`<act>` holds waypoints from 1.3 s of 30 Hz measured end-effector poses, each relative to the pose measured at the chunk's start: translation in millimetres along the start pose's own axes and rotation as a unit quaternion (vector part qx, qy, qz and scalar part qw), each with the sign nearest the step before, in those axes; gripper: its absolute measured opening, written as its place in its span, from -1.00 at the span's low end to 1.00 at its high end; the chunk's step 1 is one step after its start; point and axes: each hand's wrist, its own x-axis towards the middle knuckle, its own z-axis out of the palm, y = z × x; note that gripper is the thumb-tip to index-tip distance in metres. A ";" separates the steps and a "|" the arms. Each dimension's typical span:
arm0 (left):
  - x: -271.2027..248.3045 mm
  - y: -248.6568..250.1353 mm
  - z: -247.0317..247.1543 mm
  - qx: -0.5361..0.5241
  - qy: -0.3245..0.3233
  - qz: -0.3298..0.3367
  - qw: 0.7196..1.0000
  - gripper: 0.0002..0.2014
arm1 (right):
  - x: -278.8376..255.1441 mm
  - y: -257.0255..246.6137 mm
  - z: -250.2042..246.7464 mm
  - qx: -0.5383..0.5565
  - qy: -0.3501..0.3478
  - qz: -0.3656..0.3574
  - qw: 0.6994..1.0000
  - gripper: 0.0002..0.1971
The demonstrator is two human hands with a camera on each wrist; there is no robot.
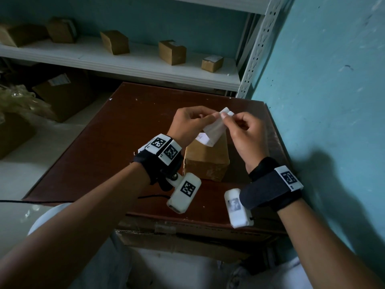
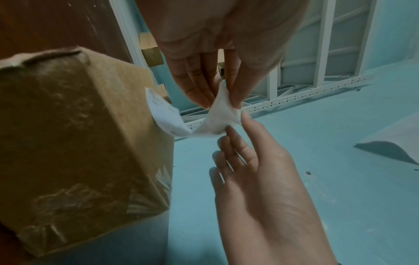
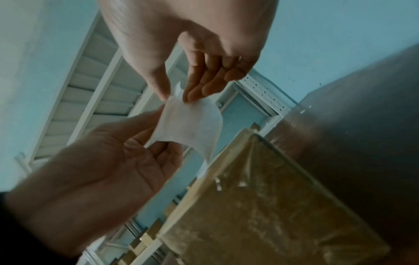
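A small brown cardboard box, wrapped in clear tape, stands on a dark brown tabletop. Both hands hold a white paper label above it. The label's lower end curls down onto the box top. My left hand pinches the label's upper end between thumb and fingers. My right hand pinches that same end from the other side, thumb against index finger. The fingertips of both hands nearly meet.
A white metal shelf behind the table carries several small cardboard boxes. A teal wall runs close along the table's right edge. Larger cartons and crumpled plastic lie on the floor at the left.
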 end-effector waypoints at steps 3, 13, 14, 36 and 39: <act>0.6 -1.0 1.6 0.003 0.000 -0.004 1.000 -0.91 | -2.2 -3.7 0.0 0.031 -0.032 0.001 0.999 -0.72; -1.6 1.3 2.4 -0.013 0.008 -0.012 1.000 -0.91 | -5.4 -11.3 0.4 0.047 -0.065 0.029 0.996 -0.71; -1.7 1.4 2.3 -0.009 0.006 -0.014 1.000 -0.90 | -5.6 -11.8 0.4 0.048 -0.067 0.033 0.996 -0.71; 2.8 0.5 -0.5 -0.047 0.007 -0.034 0.998 -0.89 | -4.8 -16.1 -4.3 0.030 -0.083 0.024 0.996 -0.71; 3.1 0.5 -2.2 -0.028 0.004 -0.021 0.999 -0.90 | -4.2 -16.7 -5.5 0.028 -0.088 0.019 0.996 -0.72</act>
